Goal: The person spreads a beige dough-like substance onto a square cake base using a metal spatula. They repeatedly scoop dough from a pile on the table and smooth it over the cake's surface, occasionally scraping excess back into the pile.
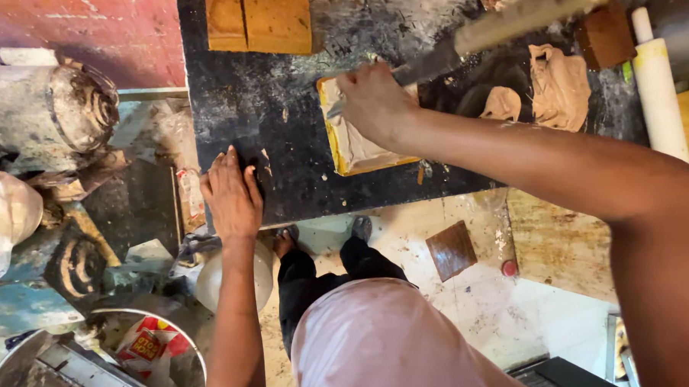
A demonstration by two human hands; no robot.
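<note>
Head view: right hand grips a flat metal blade, spreading grey-tan putty over a yellow-edged block mid-slab; most of its top looks coated. Left hand lies flat and released at the near edge of the black slab. Bare slab between both hands; putty lumps sit right.

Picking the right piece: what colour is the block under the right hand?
Yellow-edged block with a pale grey-beige smeared top, under the right hand; head view.
</note>
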